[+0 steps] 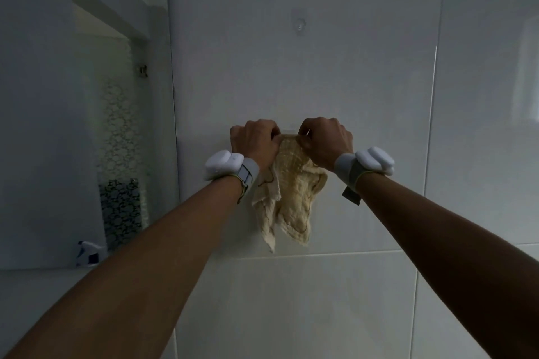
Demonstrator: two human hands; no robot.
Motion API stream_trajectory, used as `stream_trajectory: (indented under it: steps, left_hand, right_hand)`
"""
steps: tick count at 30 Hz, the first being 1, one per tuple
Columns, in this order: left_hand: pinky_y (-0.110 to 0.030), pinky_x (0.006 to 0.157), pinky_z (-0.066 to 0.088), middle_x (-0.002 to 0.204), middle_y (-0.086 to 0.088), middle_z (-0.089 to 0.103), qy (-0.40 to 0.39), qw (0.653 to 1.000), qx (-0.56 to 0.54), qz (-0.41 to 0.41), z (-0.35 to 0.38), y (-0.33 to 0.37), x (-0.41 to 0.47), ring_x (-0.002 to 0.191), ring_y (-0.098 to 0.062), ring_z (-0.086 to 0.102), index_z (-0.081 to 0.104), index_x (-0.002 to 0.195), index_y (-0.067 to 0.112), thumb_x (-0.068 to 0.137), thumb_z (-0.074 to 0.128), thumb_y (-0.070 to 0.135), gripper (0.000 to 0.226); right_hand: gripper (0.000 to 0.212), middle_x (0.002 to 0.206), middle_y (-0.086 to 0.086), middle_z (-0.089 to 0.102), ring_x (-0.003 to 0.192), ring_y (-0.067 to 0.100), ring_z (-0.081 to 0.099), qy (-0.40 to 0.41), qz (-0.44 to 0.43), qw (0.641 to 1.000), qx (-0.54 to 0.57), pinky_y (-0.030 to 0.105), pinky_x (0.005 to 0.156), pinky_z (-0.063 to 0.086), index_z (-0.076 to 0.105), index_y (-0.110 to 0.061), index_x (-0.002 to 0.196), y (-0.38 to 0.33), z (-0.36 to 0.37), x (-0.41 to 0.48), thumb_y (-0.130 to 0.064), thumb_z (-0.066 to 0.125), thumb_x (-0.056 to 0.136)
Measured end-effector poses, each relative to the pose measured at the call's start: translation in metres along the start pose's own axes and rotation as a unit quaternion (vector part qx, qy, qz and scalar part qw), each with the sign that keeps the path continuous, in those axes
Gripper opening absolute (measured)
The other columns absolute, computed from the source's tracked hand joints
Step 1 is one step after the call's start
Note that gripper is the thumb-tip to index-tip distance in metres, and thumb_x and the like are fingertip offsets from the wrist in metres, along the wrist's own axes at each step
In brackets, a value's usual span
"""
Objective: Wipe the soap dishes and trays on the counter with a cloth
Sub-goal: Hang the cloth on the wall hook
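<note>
1. Both arms are reaching up and forward toward a white tiled wall (320,67), and the two hands are meeting at one spot on it.
2. The left hand (255,143) is curling closed, its fingers pinching the top edge of the cloth (291,198) from the left.
3. The right hand (326,141) is doing the same from the other side, fingers bent tight onto that same top edge, so the two hands are sitting just beside each other with a short strip of cloth stretching between them.
4. The cloth is hanging down from that grip against the wall, below and between the wrists. It is pale cream to straw-yellow, thin and crinkled with a gauzy weave, and a darker stitched line is running along its borders. It is falling in loose folds that are ending in two uneven points (the left fold looks paler than the right).
5. A white wrist device (221,165) is sitting strapped on the left wrist, and a matching second device (374,160) on the right.
6. A clear wall hook (299,23) is sticking to the tile well above the hands.
7. A mirror (87,111) is filling the left side, and a spray bottle (87,253) is showing near its lower edge.
</note>
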State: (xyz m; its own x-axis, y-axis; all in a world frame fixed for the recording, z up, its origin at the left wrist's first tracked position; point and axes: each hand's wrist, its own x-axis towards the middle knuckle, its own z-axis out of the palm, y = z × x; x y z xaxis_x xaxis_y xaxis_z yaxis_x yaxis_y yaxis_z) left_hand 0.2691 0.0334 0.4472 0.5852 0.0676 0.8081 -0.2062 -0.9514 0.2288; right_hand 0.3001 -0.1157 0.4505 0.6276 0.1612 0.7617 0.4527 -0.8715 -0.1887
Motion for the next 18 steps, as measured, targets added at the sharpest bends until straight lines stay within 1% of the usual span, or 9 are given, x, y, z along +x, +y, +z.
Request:
stream_trajectory:
  steps: [6, 9, 13, 18]
  left_hand:
    - [-0.037, 0.094, 0.035, 0.103, 0.001, 0.073, 0.005, 1.000, 0.009, -0.006, 0.012, 0.001, 0.020, 0.103, -0.026, 0.063, 0.072, 0.100, 0.026, 0.092, 0.056, 0.037, 0.021]
    - [-0.036, 0.092, 0.034, 0.099, 0.002, 0.073, 0.006, 1.000, 0.014, -0.011, 0.020, 0.001, 0.024, 0.101, -0.025, 0.063, 0.071, 0.097, 0.026, 0.091, 0.056, 0.037, 0.020]
    - [-0.036, 0.089, 0.033, 0.096, 0.002, 0.073, 0.006, 1.000, 0.016, -0.015, 0.030, -0.003, 0.021, 0.098, -0.025, 0.064, 0.070, 0.095, 0.025, 0.090, 0.057, 0.037, 0.018]
    - [-0.036, 0.087, 0.032, 0.093, 0.001, 0.073, 0.008, 1.000, 0.020, -0.009, 0.035, -0.007, 0.013, 0.095, -0.027, 0.064, 0.070, 0.092, 0.025, 0.090, 0.056, 0.038, 0.019]
  right_hand:
    - [0.020, 0.098, 0.004, 0.069, 0.087, 0.027, 0.063, 0.018, 0.008, 1.000, -0.006, 0.032, 0.071, 0.048, 0.068, -0.023, 0.100, 0.006, 0.008, 0.017, -0.026, 0.050, 0.091]
    - [0.021, 0.100, 0.005, 0.068, 0.089, 0.027, 0.063, 0.014, 0.017, 1.000, -0.011, 0.037, 0.076, 0.052, 0.067, -0.022, 0.101, 0.008, 0.013, 0.020, -0.027, 0.050, 0.091]
    - [0.019, 0.097, 0.006, 0.067, 0.087, 0.028, 0.063, 0.008, 0.020, 1.000, -0.017, 0.035, 0.073, 0.048, 0.066, -0.022, 0.098, 0.010, 0.023, 0.016, -0.029, 0.050, 0.090]
    - [0.020, 0.093, 0.005, 0.066, 0.085, 0.028, 0.062, -0.007, 0.019, 1.000, -0.008, 0.038, 0.075, 0.051, 0.063, -0.021, 0.095, 0.012, 0.035, 0.006, -0.035, 0.049, 0.091]
